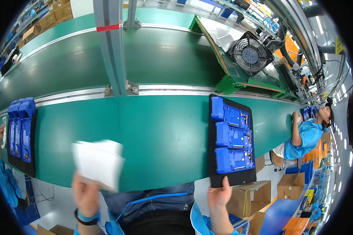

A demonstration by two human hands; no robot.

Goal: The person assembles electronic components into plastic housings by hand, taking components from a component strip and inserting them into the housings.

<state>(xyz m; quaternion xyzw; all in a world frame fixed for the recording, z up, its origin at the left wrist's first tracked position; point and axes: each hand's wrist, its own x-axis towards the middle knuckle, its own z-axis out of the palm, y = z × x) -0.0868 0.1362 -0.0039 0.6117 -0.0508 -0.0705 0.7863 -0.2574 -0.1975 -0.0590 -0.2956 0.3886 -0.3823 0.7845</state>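
Observation:
My left hand (86, 194) is closed on a small stack of white sheets (98, 161), held over the near part of the green bench, left of the middle. The stack is slightly fanned and smeared by motion. Over to the right, my right hand (219, 194) grips the near edge of a black tray (232, 180), thumb on top and the other fingers mostly hidden below. Three blue plastic housings (222, 135) lie in a column on this tray, with small parts visible inside them.
Another black tray (32, 145) of blue housings lies at the far left, by a co-worker's hand (0, 131). Behind the bench runs a green conveyor belt (164, 58) with a metal post (113, 51). A fan (251, 54) stands back right; another co-worker (308, 137) sits right.

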